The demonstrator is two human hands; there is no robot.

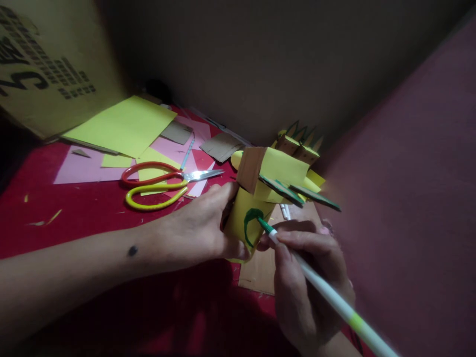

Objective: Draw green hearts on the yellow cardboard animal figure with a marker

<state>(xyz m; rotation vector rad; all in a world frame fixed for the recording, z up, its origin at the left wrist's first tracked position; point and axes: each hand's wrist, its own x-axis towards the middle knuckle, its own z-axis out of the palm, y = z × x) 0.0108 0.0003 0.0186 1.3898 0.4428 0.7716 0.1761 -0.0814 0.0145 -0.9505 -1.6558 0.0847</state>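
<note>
My left hand (208, 223) is closed around the lower part of a yellow paper-and-cardboard figure (286, 166), holding it tilted. A brown cardboard flap and two flat green-edged strips stick out from the figure's upper block. On its yellow lower side a thick dark green curved line (249, 220) is drawn. My right hand (312, 267) pinches a white felt-tip marker (327, 287) with a lime band. The marker's green tip touches the green line.
Scissors (156, 186) with one red and one yellow handle lie left of the figure on the red cloth (92, 213). Yellow sheets (126, 124), pink paper and cardboard scraps (221, 146) lie behind. A printed carton (55, 64) stands at left. Cardboard (256, 275) lies below the hands.
</note>
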